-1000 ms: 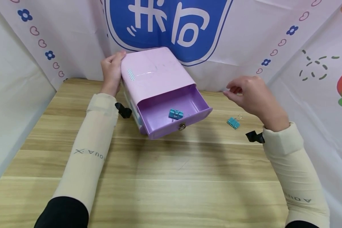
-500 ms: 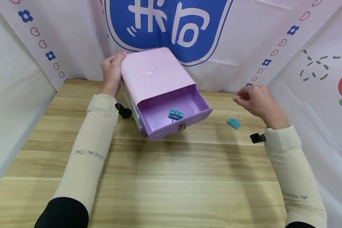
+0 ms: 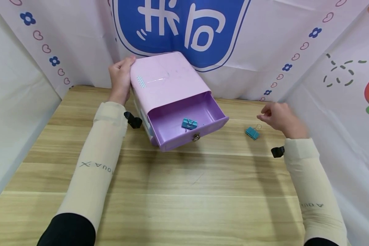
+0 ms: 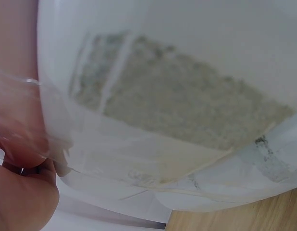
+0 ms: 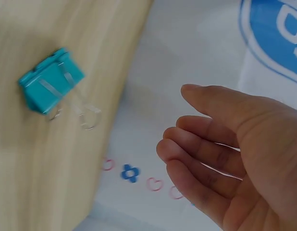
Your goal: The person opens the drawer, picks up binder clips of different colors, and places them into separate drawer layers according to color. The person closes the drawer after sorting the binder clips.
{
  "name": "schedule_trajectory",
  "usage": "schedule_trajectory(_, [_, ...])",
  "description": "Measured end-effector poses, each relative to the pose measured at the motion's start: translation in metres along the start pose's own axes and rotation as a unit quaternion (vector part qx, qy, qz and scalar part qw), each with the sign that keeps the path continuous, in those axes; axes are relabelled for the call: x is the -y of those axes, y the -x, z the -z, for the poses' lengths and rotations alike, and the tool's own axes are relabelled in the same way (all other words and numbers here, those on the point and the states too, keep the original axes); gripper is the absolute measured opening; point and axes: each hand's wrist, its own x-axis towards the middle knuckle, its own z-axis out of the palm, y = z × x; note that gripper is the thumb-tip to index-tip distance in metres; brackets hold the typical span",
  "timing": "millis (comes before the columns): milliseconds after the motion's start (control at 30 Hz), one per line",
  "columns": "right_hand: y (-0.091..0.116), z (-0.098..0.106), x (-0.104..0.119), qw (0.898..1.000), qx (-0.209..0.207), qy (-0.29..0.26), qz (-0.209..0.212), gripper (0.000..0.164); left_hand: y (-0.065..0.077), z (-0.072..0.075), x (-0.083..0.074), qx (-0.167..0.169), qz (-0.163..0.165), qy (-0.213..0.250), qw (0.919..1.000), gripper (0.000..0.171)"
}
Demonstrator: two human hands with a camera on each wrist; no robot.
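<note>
My left hand (image 3: 120, 80) grips the back left corner of a pink drawer box (image 3: 172, 80), which sits tilted. In the left wrist view the box's pale side (image 4: 187, 101) fills most of the picture, with fingers (image 4: 26, 192) at its edge. The purple drawer (image 3: 178, 139) is pulled out at the front, and a teal binder clip (image 3: 189, 123) lies inside it. Another teal binder clip (image 3: 252, 133) rests on the table to the right. Just beyond and right of that clip is my right hand (image 3: 281, 118), its fingers (image 5: 201, 144) loosely bent and holding nothing.
The wooden table (image 3: 190, 201) runs back to a white printed cloth (image 3: 246, 78) right behind the box. White cloth walls (image 3: 335, 112) stand at both sides. A small metal ring pull (image 3: 196, 137) is on the drawer front.
My right hand has come down and slightly right, closer to the binder clip on the table. The left hand, box and drawer stay in place.
</note>
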Motion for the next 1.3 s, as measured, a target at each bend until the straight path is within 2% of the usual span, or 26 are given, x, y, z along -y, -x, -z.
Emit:
schedule_trajectory(267, [-0.005, -0.023, -0.024, 0.998, 0.052, -0.011, -0.039, 0.033, -0.001, 0.0, 0.001, -0.002, -0.006, -0.004, 1.0, 0.038])
schedule_trajectory(633, [-0.008, -0.047, -0.036, 0.992, 0.1, -0.011, -0.073, 0.038, -0.003, 0.0, 0.004, -0.006, -0.014, 0.002, 0.9999, 0.037])
schedule_trajectory(933, [-0.012, -0.055, -0.039, 0.992, 0.103, -0.032, -0.065, 0.029, -0.002, -0.001, 0.0, -0.007, -0.005, 0.003, 1.0, 0.035])
schedule_trajectory(1300, [-0.009, -0.05, -0.034, 0.993, 0.095, -0.04, -0.058, 0.03, -0.002, -0.001, 0.001, -0.009, -0.005, 0.0, 0.9999, 0.038])
